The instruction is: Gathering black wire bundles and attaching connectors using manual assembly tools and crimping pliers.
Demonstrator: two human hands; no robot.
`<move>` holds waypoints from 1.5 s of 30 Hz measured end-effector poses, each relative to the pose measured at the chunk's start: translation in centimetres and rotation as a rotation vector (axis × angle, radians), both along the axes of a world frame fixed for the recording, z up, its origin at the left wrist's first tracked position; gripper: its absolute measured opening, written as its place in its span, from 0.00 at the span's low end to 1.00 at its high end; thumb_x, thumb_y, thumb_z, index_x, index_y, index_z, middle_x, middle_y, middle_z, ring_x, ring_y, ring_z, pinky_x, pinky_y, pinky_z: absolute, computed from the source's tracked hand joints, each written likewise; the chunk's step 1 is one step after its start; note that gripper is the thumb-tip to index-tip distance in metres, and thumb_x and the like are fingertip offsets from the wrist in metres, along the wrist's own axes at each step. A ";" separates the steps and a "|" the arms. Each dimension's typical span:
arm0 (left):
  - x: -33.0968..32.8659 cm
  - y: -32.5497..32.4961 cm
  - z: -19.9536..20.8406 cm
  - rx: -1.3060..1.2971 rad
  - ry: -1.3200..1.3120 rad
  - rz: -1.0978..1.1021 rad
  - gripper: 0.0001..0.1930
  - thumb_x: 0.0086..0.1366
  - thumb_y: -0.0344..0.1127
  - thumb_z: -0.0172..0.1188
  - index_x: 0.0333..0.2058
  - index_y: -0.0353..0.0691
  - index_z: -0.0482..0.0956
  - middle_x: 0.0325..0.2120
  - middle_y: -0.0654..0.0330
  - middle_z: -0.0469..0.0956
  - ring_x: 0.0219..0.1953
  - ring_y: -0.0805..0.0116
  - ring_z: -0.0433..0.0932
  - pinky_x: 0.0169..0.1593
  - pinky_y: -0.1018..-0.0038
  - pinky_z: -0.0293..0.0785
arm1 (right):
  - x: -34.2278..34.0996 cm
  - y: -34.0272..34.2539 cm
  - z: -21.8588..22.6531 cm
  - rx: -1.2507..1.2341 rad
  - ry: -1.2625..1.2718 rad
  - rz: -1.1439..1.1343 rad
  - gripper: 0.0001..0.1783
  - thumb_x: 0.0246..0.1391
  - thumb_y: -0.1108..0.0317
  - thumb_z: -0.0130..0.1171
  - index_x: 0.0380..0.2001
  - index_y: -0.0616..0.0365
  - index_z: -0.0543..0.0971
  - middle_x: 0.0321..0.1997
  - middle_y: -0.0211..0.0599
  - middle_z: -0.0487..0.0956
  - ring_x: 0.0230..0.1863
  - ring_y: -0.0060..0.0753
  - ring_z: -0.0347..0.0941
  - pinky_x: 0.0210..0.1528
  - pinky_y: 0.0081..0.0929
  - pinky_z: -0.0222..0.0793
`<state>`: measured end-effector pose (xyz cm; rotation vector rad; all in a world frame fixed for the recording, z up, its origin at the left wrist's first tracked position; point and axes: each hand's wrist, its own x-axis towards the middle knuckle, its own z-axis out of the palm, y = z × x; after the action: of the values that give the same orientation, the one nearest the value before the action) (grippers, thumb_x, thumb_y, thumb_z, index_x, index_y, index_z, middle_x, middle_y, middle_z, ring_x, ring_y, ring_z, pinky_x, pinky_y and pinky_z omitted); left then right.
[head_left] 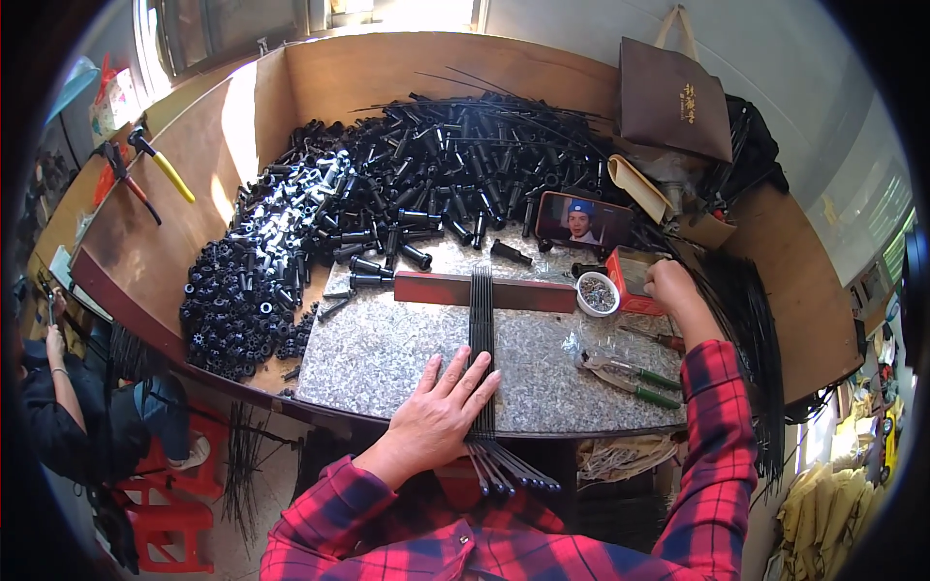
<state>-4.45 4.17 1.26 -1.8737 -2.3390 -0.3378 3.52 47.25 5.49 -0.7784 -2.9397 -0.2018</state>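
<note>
My left hand (434, 418) lies flat, fingers spread, on a row of thin black rods (481, 329) with knobbed near ends past the table edge. Their far ends rest across a dark red bar (436, 289) on the speckled stone slab (368, 358). At the right, my right hand (670, 288) is closed at the side of an open red box (635, 286); whatever its fingers hold is hidden. Left of the box stands a white cup (597, 293) of small metal parts. Green-handled pliers (632, 376) and a red-handled tool (656, 337) lie nearer me.
Black tubular parts (465, 165) and small toothed parts (228, 310) heap behind and left, inside wooden walls (446, 66). A phone (582, 222) leans there, a brown bag (675, 97) behind. Long black rods (741, 329) hang right. Another person (77, 407) sits left by red stools (170, 528).
</note>
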 end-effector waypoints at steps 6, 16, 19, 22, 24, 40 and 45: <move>0.2 0.0 -0.3 0.043 -0.051 0.002 0.27 0.63 0.38 0.45 0.61 0.41 0.59 0.63 0.50 0.55 0.66 0.48 0.52 0.64 0.51 0.51 | 0.5 -0.3 0.4 -0.102 0.016 0.033 0.07 0.36 0.70 0.61 0.23 0.61 0.79 0.28 0.50 0.77 0.37 0.52 0.74 0.40 0.41 0.69; 0.1 -0.9 3.5 0.317 -0.465 -0.250 0.52 0.38 0.61 0.70 0.60 0.40 0.62 0.61 0.49 0.60 0.65 0.50 0.56 0.64 0.54 0.52 | 3.7 -5.5 4.1 0.003 0.385 0.199 0.06 0.45 0.78 0.54 0.27 0.64 0.68 0.30 0.51 0.72 0.37 0.56 0.70 0.39 0.43 0.66; 0.6 -0.9 8.0 0.391 -0.844 -0.464 0.48 0.37 0.54 0.74 0.57 0.38 0.67 0.56 0.50 0.68 0.60 0.53 0.65 0.61 0.62 0.61 | 5.2 -12.2 7.3 -0.225 0.487 0.290 0.03 0.50 0.80 0.51 0.30 0.65 0.68 0.30 0.49 0.72 0.33 0.46 0.74 0.35 0.35 0.69; 1.3 -0.9 11.3 0.499 -0.994 -0.529 0.34 0.44 0.40 0.74 0.52 0.38 0.73 0.46 0.54 0.77 0.51 0.62 0.75 0.54 0.71 0.69 | 6.9 -18.8 9.7 -0.496 0.577 0.382 0.05 0.53 0.82 0.48 0.35 0.66 0.70 0.31 0.45 0.74 0.28 0.35 0.77 0.31 0.26 0.71; 1.7 -1.1 12.4 0.533 -1.081 -0.485 0.23 0.50 0.32 0.70 0.47 0.37 0.77 0.41 0.57 0.80 0.46 0.71 0.78 0.50 0.75 0.72 | 7.9 -22.1 10.7 -0.559 0.617 0.460 0.08 0.54 0.83 0.46 0.37 0.66 0.71 0.32 0.43 0.74 0.26 0.30 0.77 0.30 0.22 0.71; 3.7 -1.6 12.2 0.653 -0.845 -0.272 0.11 0.57 0.28 0.63 0.39 0.35 0.81 0.35 0.57 0.82 0.39 0.71 0.81 0.43 0.77 0.75 | 11.4 -27.6 13.1 -0.150 0.471 0.855 0.23 0.41 0.84 0.54 0.45 0.63 0.75 0.33 0.42 0.76 0.28 0.39 0.77 0.26 0.30 0.74; 3.8 -1.5 12.9 0.671 -0.785 -0.254 0.09 0.53 0.23 0.61 0.34 0.31 0.81 0.31 0.53 0.82 0.37 0.63 0.82 0.45 0.71 0.75 | 11.4 -27.4 12.0 -0.103 0.546 0.875 0.20 0.45 0.72 0.52 0.45 0.60 0.74 0.30 0.40 0.72 0.26 0.38 0.76 0.23 0.30 0.72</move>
<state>-0.62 2.65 14.18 -1.8384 -1.8824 -1.8958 14.90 19.89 17.47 0.4276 -2.4722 0.2014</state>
